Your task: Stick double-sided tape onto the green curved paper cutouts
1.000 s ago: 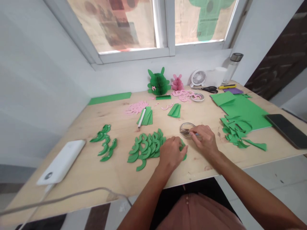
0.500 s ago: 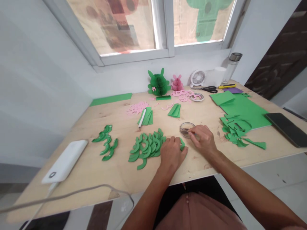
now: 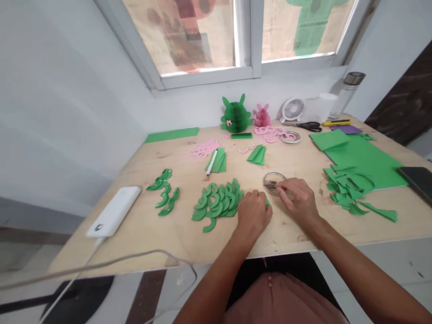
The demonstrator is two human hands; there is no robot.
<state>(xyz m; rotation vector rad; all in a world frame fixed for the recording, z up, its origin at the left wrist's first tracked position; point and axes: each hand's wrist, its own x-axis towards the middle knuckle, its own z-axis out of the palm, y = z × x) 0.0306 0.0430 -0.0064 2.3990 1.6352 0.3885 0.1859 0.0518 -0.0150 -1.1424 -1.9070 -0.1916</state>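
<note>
My left hand [image 3: 254, 211] rests at the right end of a pile of curved green paper cut-outs [image 3: 216, 202]. Its fingers are curled down, and a bit of green paper [image 3: 267, 202] shows past them, partly hidden. With fingers pinched, my right hand [image 3: 299, 198] reaches over the near right edge of a tape ring [image 3: 266, 175]. A small shiny metal tool [image 3: 270, 183] lies across the ring and runs to my fingertips; its kind is too small to make out. Further left lie glossier green curved pieces [image 3: 164, 193].
A white power bank [image 3: 114, 211] with a cable sits left. Behind are a white pen [image 3: 212, 163] on green strips, pink cut-outs [image 3: 206, 148], a green paper figure [image 3: 236, 117] and scissors [image 3: 308, 126]. Green scraps [image 3: 347, 189], green sheets [image 3: 371, 157] and a phone [image 3: 418, 180] lie right.
The whole view has shifted, so the table's things sit further right in the picture. Less of the green paper shows past my left hand. Both hands keep about the same places on the table.
</note>
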